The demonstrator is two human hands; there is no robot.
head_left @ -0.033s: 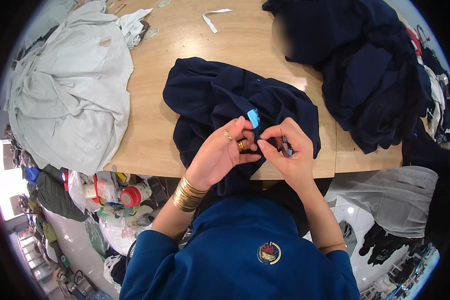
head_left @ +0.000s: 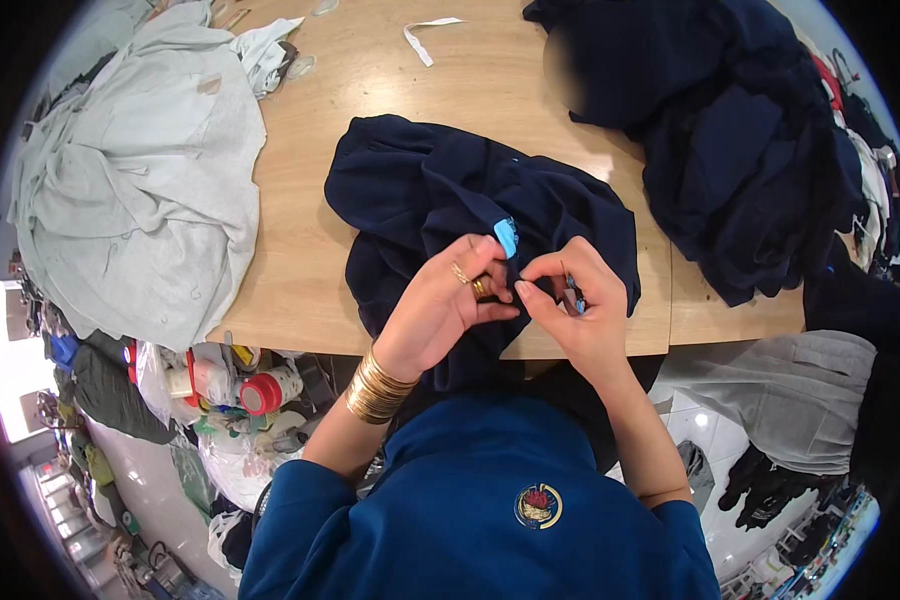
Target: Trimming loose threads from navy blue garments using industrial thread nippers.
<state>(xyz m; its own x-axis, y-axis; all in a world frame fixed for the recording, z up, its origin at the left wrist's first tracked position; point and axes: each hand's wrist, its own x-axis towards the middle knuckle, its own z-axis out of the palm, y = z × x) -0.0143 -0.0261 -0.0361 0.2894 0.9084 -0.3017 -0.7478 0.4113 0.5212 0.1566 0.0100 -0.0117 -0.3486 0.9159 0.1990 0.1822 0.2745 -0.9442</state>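
A dark navy garment (head_left: pixel 440 190) lies bunched on the wooden table (head_left: pixel 300 250), hanging over its near edge. My left hand (head_left: pixel 440 305), with gold rings and a stack of gold bangles at the wrist, pinches a fold of it beside a small light-blue tag (head_left: pixel 507 238). My right hand (head_left: pixel 580 310) meets the left one fingertip to fingertip on the same fold. A small blue tool (head_left: pixel 574 297) is tucked between its fingers; most of the tool is hidden.
A heap of pale grey garments (head_left: pixel 140 180) covers the table's left side. A pile of dark navy clothes (head_left: pixel 730 140) sits at the right. A white strip (head_left: pixel 425 35) lies at the far edge. Bottles and bags (head_left: pixel 240 390) crowd the floor on the left.
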